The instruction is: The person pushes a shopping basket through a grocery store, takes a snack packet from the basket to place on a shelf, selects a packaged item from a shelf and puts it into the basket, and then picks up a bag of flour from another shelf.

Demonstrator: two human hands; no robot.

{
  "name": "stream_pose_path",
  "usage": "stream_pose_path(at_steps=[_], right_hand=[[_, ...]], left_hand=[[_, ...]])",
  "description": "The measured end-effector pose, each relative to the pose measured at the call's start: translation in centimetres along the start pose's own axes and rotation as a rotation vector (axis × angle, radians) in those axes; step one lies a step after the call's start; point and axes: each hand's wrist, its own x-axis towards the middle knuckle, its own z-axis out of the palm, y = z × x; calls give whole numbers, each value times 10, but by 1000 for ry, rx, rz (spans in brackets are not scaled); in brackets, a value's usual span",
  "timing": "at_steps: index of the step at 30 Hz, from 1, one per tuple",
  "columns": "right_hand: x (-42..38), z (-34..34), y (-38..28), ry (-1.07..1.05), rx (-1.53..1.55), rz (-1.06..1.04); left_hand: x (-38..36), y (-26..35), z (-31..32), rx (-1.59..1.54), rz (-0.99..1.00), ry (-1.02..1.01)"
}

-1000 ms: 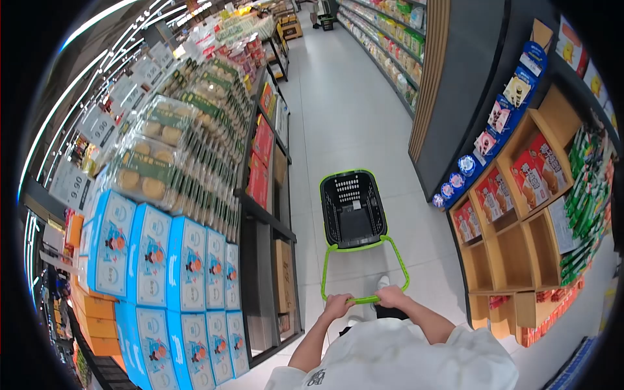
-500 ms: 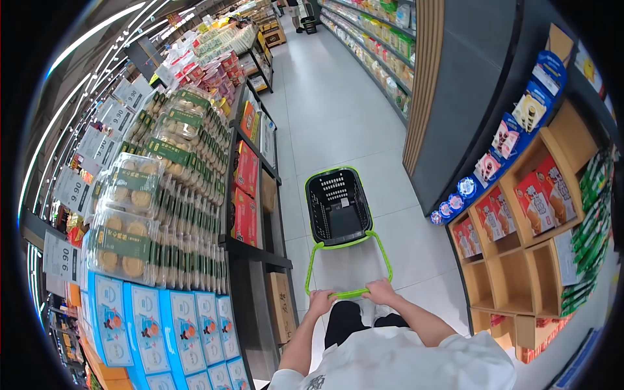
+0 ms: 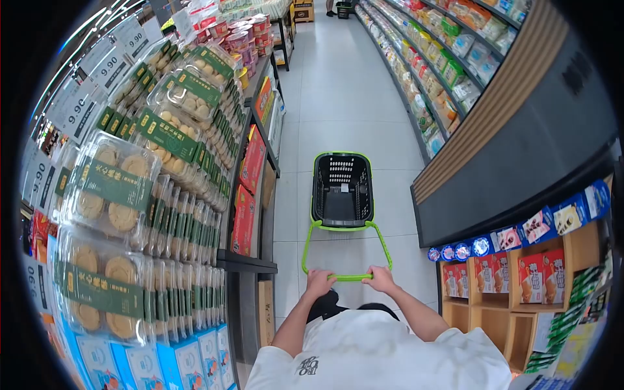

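At the bottom centre of the frame, the left hand [image 3: 319, 283] and right hand [image 3: 381, 279] sit side by side with fingers curled tight around the green handle [image 3: 350, 277] of a black basket [image 3: 342, 192], which stands on the floor [image 3: 344, 117] in the middle of the frame. To the left a shelf [image 3: 250, 262] carries clear cookie packs [image 3: 110, 188] above blue boxes [image 3: 188, 357], and at lower right a wooden rack [image 3: 494, 292] holds red boxes [image 3: 530, 276]. The aisle runs to the top centre between stocked shelves.
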Motion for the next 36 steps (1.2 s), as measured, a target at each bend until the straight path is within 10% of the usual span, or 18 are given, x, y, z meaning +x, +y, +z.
stream_pose_path(at_steps=[24, 36], right_hand=[[325, -193, -24, -208, -63, -92], [427, -184, -3, -589, -33, -173]], left_hand=[[318, -8, -176, -99, -18, 85], [399, -13, -203, -12, -129, -16]])
